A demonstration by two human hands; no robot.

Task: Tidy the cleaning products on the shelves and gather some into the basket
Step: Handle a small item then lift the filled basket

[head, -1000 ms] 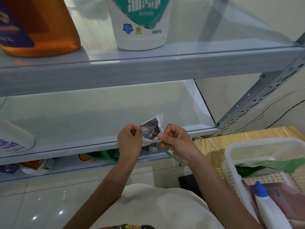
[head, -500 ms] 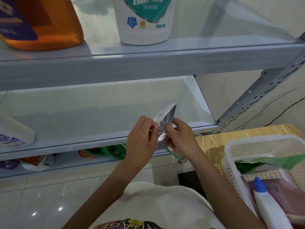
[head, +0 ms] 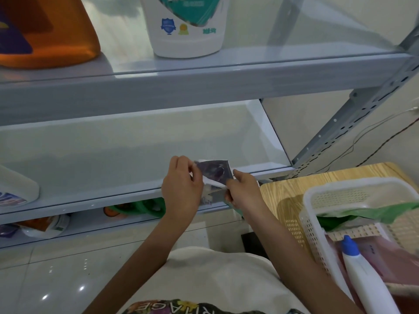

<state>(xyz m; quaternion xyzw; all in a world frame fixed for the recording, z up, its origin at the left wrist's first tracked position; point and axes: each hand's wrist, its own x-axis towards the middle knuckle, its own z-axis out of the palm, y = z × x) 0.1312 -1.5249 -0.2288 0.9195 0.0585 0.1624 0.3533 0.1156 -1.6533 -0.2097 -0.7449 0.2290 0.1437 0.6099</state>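
Note:
Both hands hold a small purple-and-white sachet (head: pixel 214 172) in front of the middle shelf (head: pixel 113 196). My left hand (head: pixel 181 189) pinches its left edge, and my right hand (head: pixel 243 191) pinches its lower right corner. A white basket (head: pixel 317 196) stands at the right on a wooden table (head: pixel 281 191). In it lie a white bottle with a blue cap (head: pixel 358 268), a green bag (head: pixel 362 214) and a pink pack (head: pixel 385 261). On the upper shelf stand an orange detergent jug (head: pixel 45 30) and a white bottle with a teal label (head: pixel 188 26).
A white bottle (head: pixel 15 191) lies at the left end of the middle shelf. Green and orange items (head: pixel 140 207) sit on the lowest shelf. The shelf's slotted upright (head: pixel 353 114) rises at the right, with cables (head: pixel 374 137) on the wall behind. Glossy tile floor lies below.
The sachet has been turned and spread flatter between the hands, which moved slightly apart and to the right. The view shifted a little upward.

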